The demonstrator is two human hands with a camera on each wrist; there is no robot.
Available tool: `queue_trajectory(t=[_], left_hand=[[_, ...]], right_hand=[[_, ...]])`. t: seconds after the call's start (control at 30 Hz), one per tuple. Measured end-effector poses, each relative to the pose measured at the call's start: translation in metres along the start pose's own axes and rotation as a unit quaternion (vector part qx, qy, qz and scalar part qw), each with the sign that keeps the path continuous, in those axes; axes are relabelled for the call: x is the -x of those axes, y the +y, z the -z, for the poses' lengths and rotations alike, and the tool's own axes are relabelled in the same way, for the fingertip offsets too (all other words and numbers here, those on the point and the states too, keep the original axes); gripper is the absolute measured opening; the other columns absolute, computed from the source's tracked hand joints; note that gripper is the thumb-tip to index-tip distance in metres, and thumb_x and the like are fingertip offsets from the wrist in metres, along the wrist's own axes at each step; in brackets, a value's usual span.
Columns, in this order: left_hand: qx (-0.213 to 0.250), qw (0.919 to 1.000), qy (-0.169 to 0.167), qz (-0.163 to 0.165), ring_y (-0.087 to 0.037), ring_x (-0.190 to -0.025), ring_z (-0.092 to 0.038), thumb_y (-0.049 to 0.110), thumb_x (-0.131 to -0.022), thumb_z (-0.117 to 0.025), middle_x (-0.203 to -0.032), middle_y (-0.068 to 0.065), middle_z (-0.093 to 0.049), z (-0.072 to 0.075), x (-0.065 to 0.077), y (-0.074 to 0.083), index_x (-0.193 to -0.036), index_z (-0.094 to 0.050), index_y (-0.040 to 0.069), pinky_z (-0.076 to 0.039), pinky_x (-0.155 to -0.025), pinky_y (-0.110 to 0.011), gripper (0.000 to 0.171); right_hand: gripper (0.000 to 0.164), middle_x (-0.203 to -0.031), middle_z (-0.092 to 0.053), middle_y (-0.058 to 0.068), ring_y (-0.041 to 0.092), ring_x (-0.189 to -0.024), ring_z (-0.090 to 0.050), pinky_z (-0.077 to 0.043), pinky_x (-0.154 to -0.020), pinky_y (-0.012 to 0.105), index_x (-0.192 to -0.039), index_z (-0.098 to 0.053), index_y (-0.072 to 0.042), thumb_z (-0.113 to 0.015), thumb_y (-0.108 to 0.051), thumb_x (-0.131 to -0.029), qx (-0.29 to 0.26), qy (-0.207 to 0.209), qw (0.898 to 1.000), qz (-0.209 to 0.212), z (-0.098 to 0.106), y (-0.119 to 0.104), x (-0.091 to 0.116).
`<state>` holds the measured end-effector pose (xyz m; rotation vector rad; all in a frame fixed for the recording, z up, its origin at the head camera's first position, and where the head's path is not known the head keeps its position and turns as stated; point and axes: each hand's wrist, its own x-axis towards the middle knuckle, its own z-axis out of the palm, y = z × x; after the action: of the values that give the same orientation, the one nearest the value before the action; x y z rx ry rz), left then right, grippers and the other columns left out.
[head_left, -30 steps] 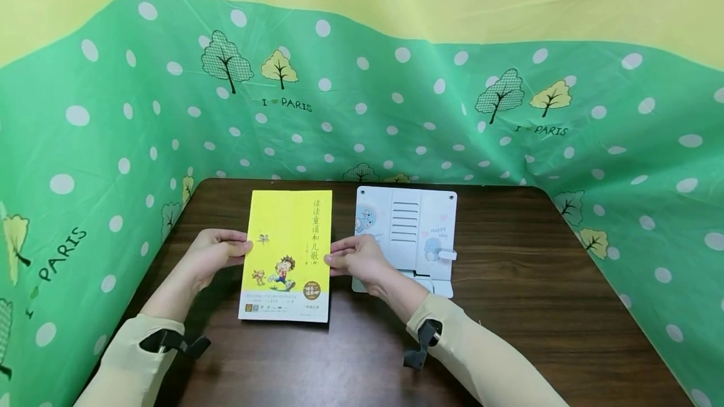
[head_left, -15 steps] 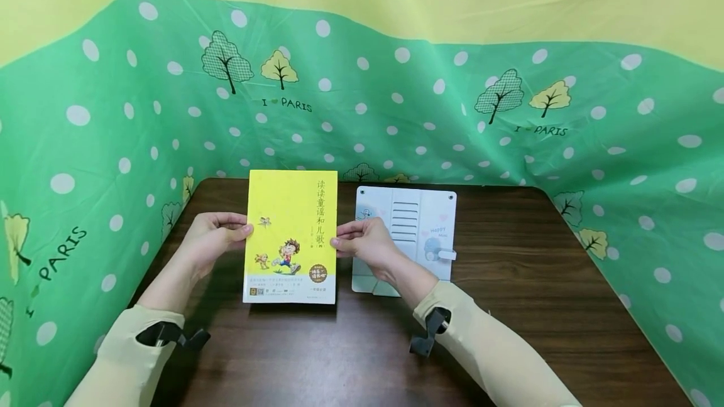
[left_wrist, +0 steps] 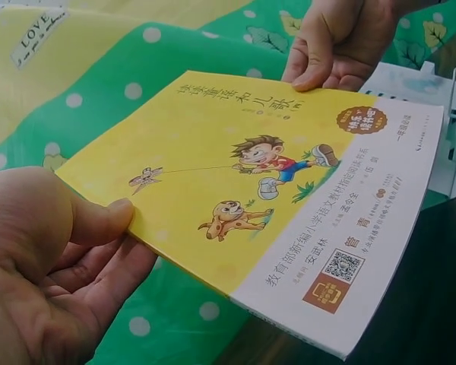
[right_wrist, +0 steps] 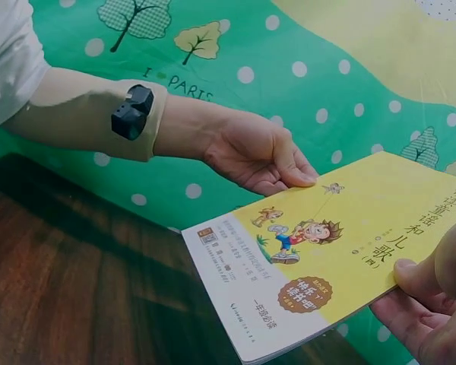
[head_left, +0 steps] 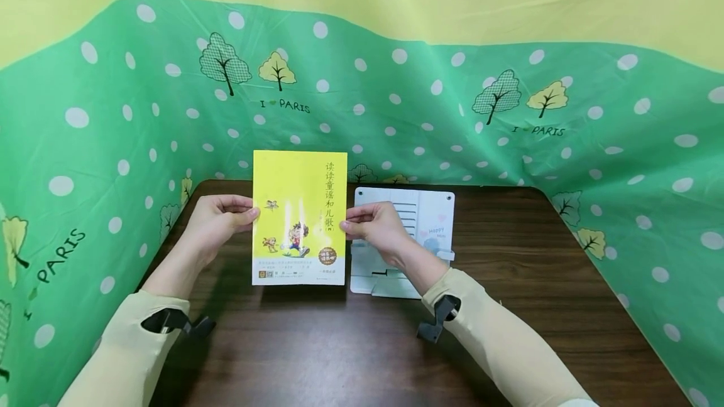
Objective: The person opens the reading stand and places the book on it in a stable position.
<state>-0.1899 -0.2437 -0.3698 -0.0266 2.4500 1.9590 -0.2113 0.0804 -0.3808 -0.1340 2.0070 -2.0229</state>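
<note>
A yellow paperback book [head_left: 291, 206] with a white band along its bottom is held up above the table, its cartoon front cover facing me. My left hand [head_left: 222, 222] pinches its left edge, thumb on the cover and fingers behind. On the opposite edge my right hand [head_left: 378, 231] pinches it the same way. Both wrist views show the book [left_wrist: 251, 182] tilted between the two thumbs [right_wrist: 418, 277]. Behind my right hand a pale blue book stand [head_left: 407, 206] with a slotted middle lies on the table, partly covered by that hand and wrist.
The dark wooden table [head_left: 509, 306] stretches to the right and toward me. Green and yellow dotted cloth [head_left: 390, 118] hangs round its back and sides. A dark wrist mount [head_left: 444, 319] is strapped on each sleeve.
Both hands have raised the book off the table, up and slightly to the right, so it looks larger. The book stand stays where it was.
</note>
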Motion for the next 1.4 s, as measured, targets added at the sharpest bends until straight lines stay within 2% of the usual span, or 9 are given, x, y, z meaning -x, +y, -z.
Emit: queue_trajectory(t=[0.17,0.23,0.37,0.47,0.67,0.93,1.1,1.23,1.4], left_hand=[[-0.005,0.9998,-0.001,-0.019,-0.021,-0.089,-0.077,0.009,-0.099,-0.076,-0.107,-0.021,-0.072,-0.006,-0.006,0.007,-0.12,-0.07,-0.013,-0.063,-0.081,-0.033,0.031],[-0.004,0.9997,0.0,-0.026,-0.021,-0.089,-0.077,0.009,-0.098,-0.077,-0.106,-0.021,-0.073,-0.008,-0.009,0.01,-0.12,-0.07,-0.012,-0.063,-0.081,-0.035,0.031],[0.012,0.9994,0.001,-0.032,-0.019,-0.087,-0.076,0.006,-0.098,-0.076,-0.103,-0.018,-0.072,-0.013,-0.013,0.018,-0.121,-0.068,-0.015,-0.063,-0.082,-0.035,0.032],[0.017,0.9993,-0.001,-0.034,-0.018,-0.087,-0.075,0.005,-0.098,-0.076,-0.103,-0.018,-0.071,-0.016,-0.015,0.023,-0.122,-0.067,-0.016,-0.063,-0.082,-0.035,0.033],[0.018,0.9986,-0.003,-0.05,-0.023,-0.089,-0.076,0.007,-0.097,-0.077,-0.108,-0.024,-0.071,-0.026,-0.024,0.033,-0.12,-0.07,-0.013,-0.062,-0.084,-0.039,0.031],[0.032,0.9975,-0.01,-0.063,-0.024,-0.09,-0.076,0.008,-0.098,-0.077,-0.109,-0.024,-0.071,-0.041,-0.034,0.044,-0.119,-0.071,-0.012,-0.062,-0.084,-0.039,0.03],[0.044,0.9963,-0.008,-0.073,-0.025,-0.09,-0.077,0.007,-0.097,-0.078,-0.107,-0.022,-0.073,-0.052,-0.041,0.048,-0.118,-0.073,-0.01,-0.062,-0.086,-0.041,0.028],[0.049,0.9961,-0.006,-0.073,-0.027,-0.092,-0.077,0.008,-0.096,-0.079,-0.108,-0.021,-0.073,-0.06,-0.045,0.052,-0.117,-0.074,-0.008,-0.063,-0.083,-0.037,0.027],[0.049,0.9964,-0.009,-0.069,-0.029,-0.094,-0.076,0.009,-0.097,-0.079,-0.11,-0.02,-0.072,-0.07,-0.052,0.056,-0.118,-0.075,-0.005,-0.063,-0.083,-0.036,0.026]], right_hand=[[0.015,-0.099,-0.076,0.02,0.027,-0.083,-0.077,-0.06,-0.091,0.05,-0.108,-0.077,0.008,-0.078,0.006,-0.093,0.015,0.01,1.0,0.013,0.008,-0.008,-0.001],[0.015,-0.1,-0.076,0.02,0.027,-0.084,-0.077,-0.059,-0.093,0.053,-0.108,-0.077,0.007,-0.078,0.006,-0.093,0.018,0.013,1.0,0.021,0.012,-0.012,-0.002],[0.015,-0.1,-0.077,0.02,0.028,-0.084,-0.077,-0.059,-0.092,0.053,-0.108,-0.078,0.007,-0.078,0.005,-0.094,0.031,0.018,0.999,0.039,0.018,-0.019,-0.003],[0.016,-0.101,-0.077,0.019,0.028,-0.084,-0.078,-0.061,-0.088,0.047,-0.11,-0.078,0.007,-0.078,0.005,-0.093,0.04,0.022,0.998,0.048,0.023,-0.022,-0.003],[0.017,-0.102,-0.077,0.02,0.03,-0.087,-0.078,-0.06,-0.092,0.049,-0.11,-0.079,0.006,-0.079,0.004,-0.093,0.044,0.037,0.997,0.054,0.035,-0.032,-0.006],[0.019,-0.106,-0.075,0.021,0.032,-0.09,-0.078,-0.06,-0.093,0.045,-0.113,-0.078,0.006,-0.079,0.003,-0.094,0.053,0.053,0.995,0.058,0.052,-0.045,-0.006],[0.022,-0.109,-0.073,0.021,0.031,-0.093,-0.077,-0.058,-0.095,0.049,-0.116,-0.077,0.005,-0.079,-0.002,-0.095,0.074,0.061,0.993,0.066,0.065,-0.049,-0.005],[0.024,-0.11,-0.072,0.021,0.03,-0.094,-0.077,-0.058,-0.096,0.05,-0.118,-0.076,0.005,-0.079,-0.003,-0.096,0.089,0.071,0.991,0.067,0.074,-0.053,-0.005],[0.026,-0.112,-0.073,0.02,0.029,-0.095,-0.077,-0.06,-0.092,0.038,-0.12,-0.076,0.004,-0.079,-0.003,-0.096,0.097,0.086,0.99,0.062,0.082,-0.058,-0.004]])
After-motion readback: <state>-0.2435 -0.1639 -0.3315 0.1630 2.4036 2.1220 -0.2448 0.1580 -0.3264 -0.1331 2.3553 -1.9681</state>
